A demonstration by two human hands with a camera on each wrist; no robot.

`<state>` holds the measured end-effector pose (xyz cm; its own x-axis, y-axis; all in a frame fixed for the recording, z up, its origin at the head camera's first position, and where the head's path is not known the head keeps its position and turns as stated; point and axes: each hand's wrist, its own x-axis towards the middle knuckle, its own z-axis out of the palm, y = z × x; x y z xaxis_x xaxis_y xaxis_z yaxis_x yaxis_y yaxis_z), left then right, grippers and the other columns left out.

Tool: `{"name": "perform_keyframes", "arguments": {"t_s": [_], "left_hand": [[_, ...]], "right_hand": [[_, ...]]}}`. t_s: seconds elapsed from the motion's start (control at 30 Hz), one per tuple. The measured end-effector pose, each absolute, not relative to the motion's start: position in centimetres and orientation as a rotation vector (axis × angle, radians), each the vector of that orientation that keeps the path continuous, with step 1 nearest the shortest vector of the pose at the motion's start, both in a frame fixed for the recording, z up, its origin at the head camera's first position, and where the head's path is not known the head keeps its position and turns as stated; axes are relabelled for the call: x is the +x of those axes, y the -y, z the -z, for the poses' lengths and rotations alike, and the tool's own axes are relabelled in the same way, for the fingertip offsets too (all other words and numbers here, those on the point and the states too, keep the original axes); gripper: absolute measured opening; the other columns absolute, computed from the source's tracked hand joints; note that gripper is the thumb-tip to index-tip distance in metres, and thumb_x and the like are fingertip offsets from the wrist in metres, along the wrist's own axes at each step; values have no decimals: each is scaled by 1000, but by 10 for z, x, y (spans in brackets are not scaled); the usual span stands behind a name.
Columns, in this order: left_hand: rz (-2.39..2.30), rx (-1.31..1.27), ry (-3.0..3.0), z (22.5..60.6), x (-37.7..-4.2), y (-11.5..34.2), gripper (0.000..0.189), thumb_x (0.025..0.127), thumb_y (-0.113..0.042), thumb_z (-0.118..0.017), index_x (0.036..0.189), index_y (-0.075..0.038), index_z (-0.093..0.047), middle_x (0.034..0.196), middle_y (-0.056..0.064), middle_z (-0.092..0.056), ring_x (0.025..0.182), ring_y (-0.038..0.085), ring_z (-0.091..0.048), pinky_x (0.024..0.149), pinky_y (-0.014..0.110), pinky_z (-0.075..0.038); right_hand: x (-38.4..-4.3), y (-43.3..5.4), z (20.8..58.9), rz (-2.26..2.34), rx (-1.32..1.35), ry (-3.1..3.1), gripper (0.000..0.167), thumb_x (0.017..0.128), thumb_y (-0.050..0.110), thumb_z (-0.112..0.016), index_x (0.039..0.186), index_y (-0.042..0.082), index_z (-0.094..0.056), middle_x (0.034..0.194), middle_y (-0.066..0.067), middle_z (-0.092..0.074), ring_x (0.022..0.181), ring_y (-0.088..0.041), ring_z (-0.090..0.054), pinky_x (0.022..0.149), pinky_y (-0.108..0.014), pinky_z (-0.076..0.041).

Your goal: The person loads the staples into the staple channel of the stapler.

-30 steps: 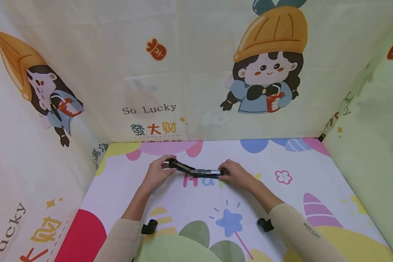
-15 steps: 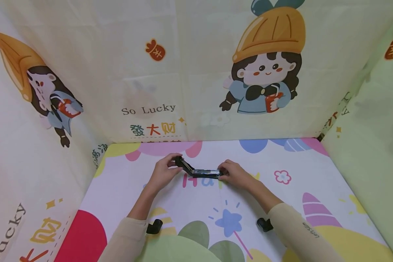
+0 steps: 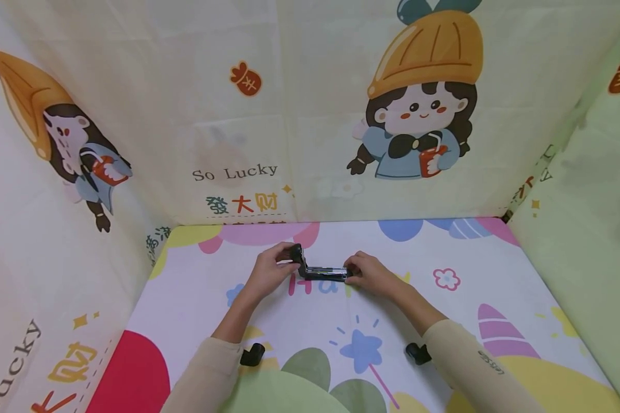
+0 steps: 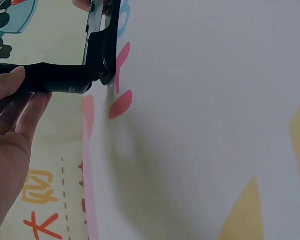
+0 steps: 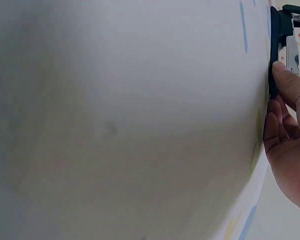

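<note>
A black stapler (image 3: 324, 275), unfolded at its hinge into an L, is held between both hands over the printed tabletop. Fingers and thumb of my left hand (image 3: 271, 268) pinch its raised black arm, which stands nearly upright in the head view. The left wrist view shows this arm (image 4: 60, 79) from the side, with the thumb on one face and fingers on the other. My right hand (image 3: 370, 272) pinches the far end of the level part, along which a silver metal strip runs. In the right wrist view the thumb presses on the stapler (image 5: 274, 50) near its end.
A white table cover (image 3: 408, 310) with colourful prints lies beneath the hands. Cream printed cloth (image 3: 310, 143) rises behind it and at both sides. Black devices (image 3: 252, 354) sit at each wrist by the beige sleeves.
My left hand has moved right and slightly up, swinging its stapler arm from a shallow slope to nearly upright. The right hand and the level part have stayed in place.
</note>
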<state>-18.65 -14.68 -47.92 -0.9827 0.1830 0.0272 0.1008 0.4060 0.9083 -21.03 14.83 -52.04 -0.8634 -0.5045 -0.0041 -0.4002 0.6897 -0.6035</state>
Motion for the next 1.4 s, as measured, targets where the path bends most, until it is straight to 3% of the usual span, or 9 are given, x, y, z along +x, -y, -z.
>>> {"name": "perform_keyframes", "arguments": {"t_s": [1.4], "left_hand": [[-1344, 606, -2684, 486, -198, 92, 31, 92, -10, -78, 124, -11, -75, 121, 6, -73, 110, 22, -65, 99, 41, -58]], "right_hand": [[-213, -149, 523, 889, -726, -2745, 32, 88, 20, -83, 113, 4, -69, 101, -4, -62, 88, -14, -58, 82, -31, -54]]}}
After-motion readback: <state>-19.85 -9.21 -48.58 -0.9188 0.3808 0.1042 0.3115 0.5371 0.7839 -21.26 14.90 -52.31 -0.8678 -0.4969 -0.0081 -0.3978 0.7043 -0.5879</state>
